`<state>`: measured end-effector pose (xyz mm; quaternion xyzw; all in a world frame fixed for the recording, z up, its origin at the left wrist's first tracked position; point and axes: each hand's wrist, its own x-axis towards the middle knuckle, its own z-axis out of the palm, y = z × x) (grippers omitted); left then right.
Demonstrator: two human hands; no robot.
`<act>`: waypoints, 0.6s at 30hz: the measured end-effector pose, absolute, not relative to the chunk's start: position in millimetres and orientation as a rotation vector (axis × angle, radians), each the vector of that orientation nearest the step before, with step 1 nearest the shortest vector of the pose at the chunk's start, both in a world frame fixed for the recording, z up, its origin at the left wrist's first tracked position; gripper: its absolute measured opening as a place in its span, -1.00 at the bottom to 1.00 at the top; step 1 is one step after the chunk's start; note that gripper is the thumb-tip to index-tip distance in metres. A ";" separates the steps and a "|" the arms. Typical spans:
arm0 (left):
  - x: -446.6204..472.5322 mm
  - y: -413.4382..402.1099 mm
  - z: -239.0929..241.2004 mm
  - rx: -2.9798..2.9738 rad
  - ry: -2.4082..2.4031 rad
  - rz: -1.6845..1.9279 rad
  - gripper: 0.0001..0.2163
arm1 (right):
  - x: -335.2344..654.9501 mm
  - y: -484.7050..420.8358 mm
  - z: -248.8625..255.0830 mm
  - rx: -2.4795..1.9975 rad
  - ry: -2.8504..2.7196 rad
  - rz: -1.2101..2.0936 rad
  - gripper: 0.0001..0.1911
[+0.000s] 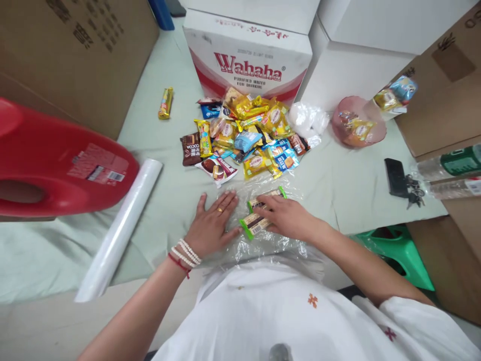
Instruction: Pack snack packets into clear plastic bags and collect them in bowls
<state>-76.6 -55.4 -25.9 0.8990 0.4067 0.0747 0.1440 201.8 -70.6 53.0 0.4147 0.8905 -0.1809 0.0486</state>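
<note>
A clear plastic bag (pixel 278 245) lies flat on the pale green cloth in front of me. My left hand (pixel 212 225) rests open and flat on the bag's left edge, fingers spread. My right hand (pixel 287 216) lies on top of the bag, its fingers bent over two green-edged snack bars (pixel 252 224) lying side by side on or in the bag. A pile of wrapped snacks (pixel 246 133) sits just beyond the bag.
A roll of clear bags (pixel 120 228) lies at left beside a red jug (pixel 56 165). A Wahaha carton (pixel 250 57) stands behind the pile. A lone yellow snack (pixel 165 103), pink bowl (pixel 358 123), phone with keys (pixel 398 178), bottles (pixel 451 173) and green stool (pixel 398 250) surround.
</note>
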 end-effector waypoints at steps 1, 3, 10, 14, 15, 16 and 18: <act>-76.7 -55.9 -26.3 2.595 1.185 0.214 -0.22 | 199.4 -69.5 50.3 1.227 2.729 -0.532 -0.47; -77.2 -56.9 -26.9 2.597 1.204 0.207 -0.17 | 199.9 -67.9 48.3 1.266 2.738 -0.542 -0.49; -76.8 -56.8 -26.2 2.597 1.211 0.146 -0.12 | 208.4 -44.9 61.0 1.445 2.616 -0.521 -0.48; -77.3 -55.3 -25.9 2.598 1.205 0.129 -0.12 | 203.1 -35.4 52.9 1.342 2.543 -0.458 -0.55; -77.5 -55.3 -26.0 2.597 1.203 0.128 -0.12 | 205.5 -35.4 52.4 1.361 2.526 -0.466 -0.56; -77.7 -55.3 -26.1 2.595 1.202 0.127 -0.11 | 209.6 -36.2 53.3 1.380 2.511 -0.484 -0.57; -77.9 -55.6 -26.1 2.591 1.197 0.124 -0.11 | 219.6 -39.3 60.3 1.421 2.487 -0.527 -0.54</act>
